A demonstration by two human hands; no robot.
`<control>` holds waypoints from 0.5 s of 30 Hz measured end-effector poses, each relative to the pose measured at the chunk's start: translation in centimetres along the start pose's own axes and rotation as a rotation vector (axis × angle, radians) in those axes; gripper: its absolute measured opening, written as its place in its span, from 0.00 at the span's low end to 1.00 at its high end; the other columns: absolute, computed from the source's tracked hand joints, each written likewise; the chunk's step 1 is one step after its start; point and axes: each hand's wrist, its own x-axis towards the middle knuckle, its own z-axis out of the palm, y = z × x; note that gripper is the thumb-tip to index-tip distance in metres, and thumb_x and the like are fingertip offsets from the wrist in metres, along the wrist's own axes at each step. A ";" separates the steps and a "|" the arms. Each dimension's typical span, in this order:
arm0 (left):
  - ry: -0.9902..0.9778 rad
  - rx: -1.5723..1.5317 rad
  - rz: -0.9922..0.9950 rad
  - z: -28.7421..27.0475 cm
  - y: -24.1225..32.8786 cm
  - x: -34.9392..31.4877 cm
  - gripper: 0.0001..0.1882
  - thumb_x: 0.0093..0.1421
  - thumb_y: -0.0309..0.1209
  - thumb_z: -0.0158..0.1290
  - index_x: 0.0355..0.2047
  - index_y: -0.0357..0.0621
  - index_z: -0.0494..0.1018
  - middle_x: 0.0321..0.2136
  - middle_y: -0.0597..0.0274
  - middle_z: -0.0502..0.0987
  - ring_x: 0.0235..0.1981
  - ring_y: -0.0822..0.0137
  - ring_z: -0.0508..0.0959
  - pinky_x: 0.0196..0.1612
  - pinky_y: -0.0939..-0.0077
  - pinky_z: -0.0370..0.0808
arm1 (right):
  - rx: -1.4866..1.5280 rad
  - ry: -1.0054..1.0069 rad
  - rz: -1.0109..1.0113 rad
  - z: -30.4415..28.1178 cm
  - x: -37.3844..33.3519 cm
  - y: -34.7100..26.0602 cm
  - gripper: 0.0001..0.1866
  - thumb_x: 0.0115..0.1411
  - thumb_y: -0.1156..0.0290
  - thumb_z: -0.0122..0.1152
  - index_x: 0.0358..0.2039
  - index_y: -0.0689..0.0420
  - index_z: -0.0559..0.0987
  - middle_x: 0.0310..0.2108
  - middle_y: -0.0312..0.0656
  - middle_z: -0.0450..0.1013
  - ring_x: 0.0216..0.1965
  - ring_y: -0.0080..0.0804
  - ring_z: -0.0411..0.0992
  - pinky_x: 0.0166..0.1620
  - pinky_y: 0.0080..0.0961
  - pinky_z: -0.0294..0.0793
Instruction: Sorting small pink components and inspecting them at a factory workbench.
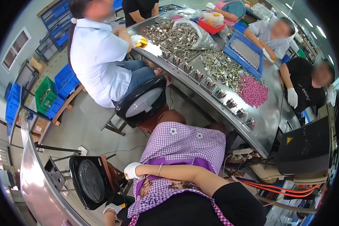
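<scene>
Your purple-and-white checked apron (pixel 188 141), your white gloves (pixel 132 170), your black sleeve (pixel 239 203), black fan (pixel 92 181), pink parts (pixel 253 91), blue tray (pixel 240 63), silver-grey table (pixel 270 124)

Wearer's two hands (pixel 132 170), two black fans (pixel 91 181), one red basket (pixel 210 28), one gingham apron (pixel 182 145)

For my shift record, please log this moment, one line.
left hand: white-gloved, near black round-grilled fan, grip unclear | right hand: white-gloved, beside purple-checked cloth apron, grip unclear | metal table: small pink parts

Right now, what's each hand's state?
Left hand: gloved; can't tell whether it's open, closed or holding anything.
Right hand: gloved, near the checked apron; its grip can't be told either.
</scene>
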 end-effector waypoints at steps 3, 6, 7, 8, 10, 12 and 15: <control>0.202 0.448 -0.008 -0.5 0.4 1.2 0.31 0.49 0.54 0.59 0.44 0.40 0.78 0.43 0.53 0.80 0.43 0.51 0.78 0.45 0.63 0.75 | 0.073 0.049 -0.022 -1.0 -0.5 0.3 0.17 0.54 0.58 0.54 0.38 0.53 0.82 0.35 0.42 0.80 0.33 0.51 0.75 0.39 0.39 0.73; 0.191 0.505 -0.005 -2.0 0.5 0.3 0.28 0.50 0.51 0.59 0.43 0.40 0.78 0.40 0.53 0.80 0.42 0.51 0.79 0.43 0.63 0.75 | 0.114 0.165 -0.060 -3.3 -2.4 0.1 0.17 0.55 0.58 0.54 0.40 0.53 0.82 0.38 0.42 0.79 0.35 0.50 0.75 0.41 0.38 0.73; 0.181 0.538 -0.003 -2.7 0.5 -0.2 0.27 0.51 0.49 0.59 0.43 0.40 0.78 0.39 0.52 0.81 0.41 0.51 0.79 0.43 0.63 0.76 | 0.139 0.222 -0.075 -4.2 -3.4 0.1 0.18 0.56 0.58 0.54 0.41 0.53 0.82 0.39 0.42 0.79 0.35 0.49 0.75 0.41 0.38 0.73; 0.172 0.572 0.000 -3.5 0.6 -0.8 0.26 0.51 0.48 0.59 0.43 0.40 0.78 0.38 0.52 0.81 0.40 0.51 0.79 0.42 0.63 0.76 | 0.163 0.281 -0.087 -4.8 -4.4 0.1 0.18 0.57 0.58 0.54 0.42 0.53 0.81 0.40 0.42 0.79 0.36 0.49 0.75 0.42 0.37 0.73; 0.276 0.613 0.047 -5.9 2.1 -3.7 0.26 0.50 0.49 0.59 0.41 0.40 0.79 0.36 0.51 0.81 0.37 0.51 0.79 0.40 0.63 0.76 | 0.277 0.491 -0.118 -5.7 -6.9 1.3 0.17 0.57 0.58 0.52 0.40 0.52 0.82 0.39 0.45 0.79 0.36 0.48 0.75 0.41 0.37 0.74; 0.463 0.645 0.148 -8.9 4.7 -8.6 0.27 0.49 0.50 0.61 0.38 0.38 0.79 0.33 0.50 0.81 0.32 0.51 0.79 0.36 0.65 0.76 | 0.322 0.666 -0.131 -7.1 -11.0 2.9 0.16 0.58 0.58 0.53 0.40 0.52 0.82 0.38 0.44 0.79 0.35 0.46 0.76 0.41 0.35 0.74; 0.615 0.583 0.388 -11.6 10.1 -16.7 0.25 0.49 0.49 0.61 0.37 0.39 0.80 0.31 0.51 0.81 0.29 0.52 0.79 0.34 0.66 0.75 | 0.440 0.967 -0.014 -9.0 -20.1 4.3 0.15 0.59 0.60 0.55 0.42 0.52 0.82 0.36 0.42 0.79 0.35 0.40 0.76 0.40 0.29 0.75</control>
